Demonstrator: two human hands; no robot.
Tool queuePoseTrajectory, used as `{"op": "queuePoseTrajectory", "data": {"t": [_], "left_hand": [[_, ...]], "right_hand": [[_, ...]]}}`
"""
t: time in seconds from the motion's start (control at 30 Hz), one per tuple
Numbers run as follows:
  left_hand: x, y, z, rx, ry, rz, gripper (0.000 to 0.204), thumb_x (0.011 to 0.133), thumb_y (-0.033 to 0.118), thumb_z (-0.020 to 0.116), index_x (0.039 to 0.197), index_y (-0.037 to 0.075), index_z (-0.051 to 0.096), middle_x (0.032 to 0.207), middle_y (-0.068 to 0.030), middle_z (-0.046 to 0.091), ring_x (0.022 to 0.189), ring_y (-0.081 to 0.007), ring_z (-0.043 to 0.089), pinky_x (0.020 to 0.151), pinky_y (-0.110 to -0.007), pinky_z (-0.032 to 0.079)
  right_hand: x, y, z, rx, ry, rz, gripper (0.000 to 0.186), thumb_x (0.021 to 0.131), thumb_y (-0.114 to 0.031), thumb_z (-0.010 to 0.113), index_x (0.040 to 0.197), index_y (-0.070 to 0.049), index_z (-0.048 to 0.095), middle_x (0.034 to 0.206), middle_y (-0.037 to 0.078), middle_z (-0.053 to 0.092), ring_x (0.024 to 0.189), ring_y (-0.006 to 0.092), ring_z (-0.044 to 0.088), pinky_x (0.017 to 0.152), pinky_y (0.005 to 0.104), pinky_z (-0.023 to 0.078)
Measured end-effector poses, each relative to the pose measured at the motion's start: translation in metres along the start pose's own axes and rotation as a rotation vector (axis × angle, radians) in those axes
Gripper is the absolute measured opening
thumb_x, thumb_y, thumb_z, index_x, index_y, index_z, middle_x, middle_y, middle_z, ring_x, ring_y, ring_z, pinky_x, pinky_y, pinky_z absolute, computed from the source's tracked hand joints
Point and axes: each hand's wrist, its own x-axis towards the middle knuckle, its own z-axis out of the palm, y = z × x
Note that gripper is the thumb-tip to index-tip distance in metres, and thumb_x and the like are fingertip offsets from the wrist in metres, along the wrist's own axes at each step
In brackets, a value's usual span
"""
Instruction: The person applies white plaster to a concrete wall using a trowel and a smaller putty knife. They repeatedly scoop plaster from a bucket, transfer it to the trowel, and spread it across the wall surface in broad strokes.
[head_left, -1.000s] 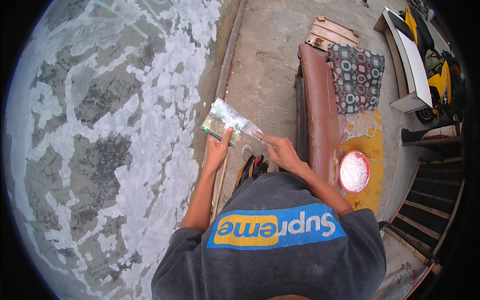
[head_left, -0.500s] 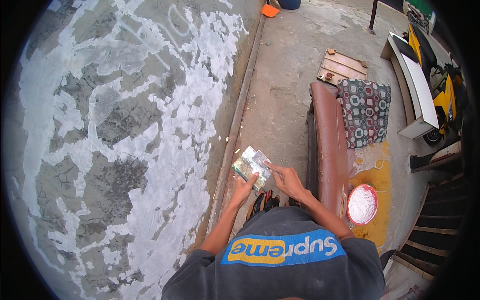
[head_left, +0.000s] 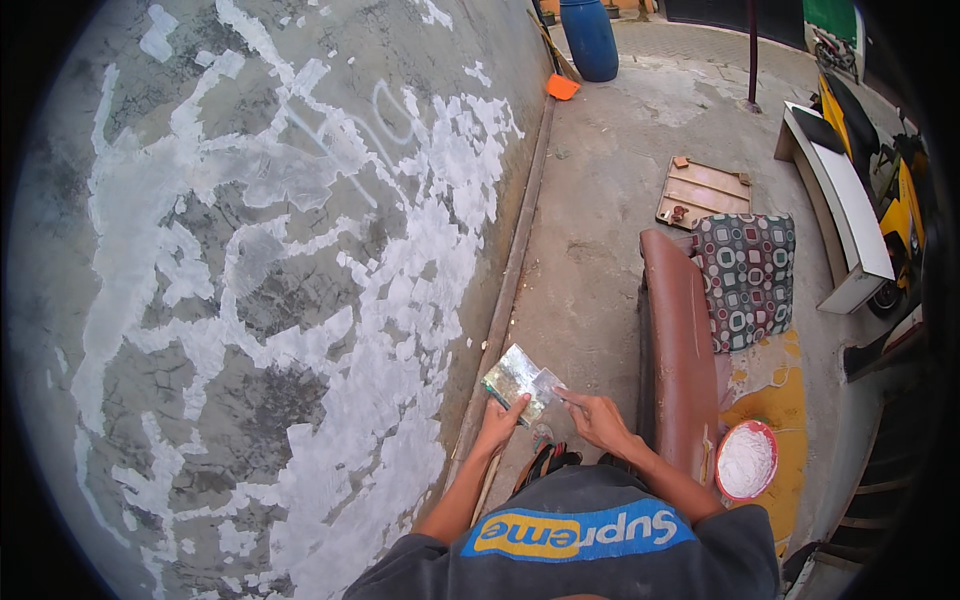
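In front of my body, my left hand [head_left: 499, 424] is closed on a flat, smeared, shiny plate [head_left: 512, 370], thumb on top. My right hand [head_left: 600, 422] grips a small flat putty scraper [head_left: 546, 386], its index finger stretched along it. The scraper's blade lies against the right part of the plate; whether paste is between them is too small to tell. To my left rises a grey, cracked wall [head_left: 275, 380] with patches of white filler. At right, a red-rimmed bucket [head_left: 747, 460] holds white paste.
A worn brown sofa [head_left: 680, 330] stands close to my right, with a patterned cushion [head_left: 745, 280] beside it. Farther off are a wooden panel [head_left: 703, 192], a white bench-like unit [head_left: 845, 205], a yellow motorbike [head_left: 905, 205], an orange dustpan [head_left: 562, 88] and a blue barrel [head_left: 590, 40].
My view has tilted up, so the surroundings sit lower and the whole barrel shows. Both hands keep their holds; the scraper has slid slightly toward the plate's right edge.
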Motion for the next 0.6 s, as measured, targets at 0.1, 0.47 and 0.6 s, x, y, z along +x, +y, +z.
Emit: {"op": "queuePoseTrajectory", "data": {"t": [0.1,0.47,0.6], "left_hand": [[-0.004,-0.016,0.005,0.034,-0.032,-0.017,0.026,0.092,0.017,0.065,0.109,-0.003,0.061,0.098,-0.0062,0.066,0.085,-0.0106,0.061,0.073,-0.027,0.050],[0.016,0.022,-0.016,0.186,-0.010,0.040,0.030,0.091,0.020,0.067,0.112,-0.001,0.061,0.099,-0.0045,0.066,0.089,-0.0112,0.061,0.076,-0.028,0.050],[-0.004,0.004,0.014,0.154,-0.066,0.117,0.029,0.091,0.017,0.066,0.113,-0.001,0.060,0.100,-0.0043,0.066,0.088,-0.0109,0.060,0.076,-0.028,0.050]], "right_hand": [[0.020,0.014,0.013,0.087,0.150,-0.111,0.037,0.089,-0.009,0.053,0.125,-0.013,0.062,0.066,0.027,0.052,0.050,0.0338,0.053,0.056,0.0405,0.044],[0.008,-0.006,-0.007,0.030,0.062,-0.100,0.036,0.089,-0.009,0.053,0.124,-0.014,0.063,0.068,0.028,0.053,0.054,0.0396,0.053,0.056,0.0409,0.044],[0.025,0.006,0.009,0.066,0.221,-0.231,0.034,0.089,-0.010,0.054,0.122,-0.012,0.064,0.074,0.028,0.058,0.063,0.0427,0.058,0.060,0.0413,0.047]]}}
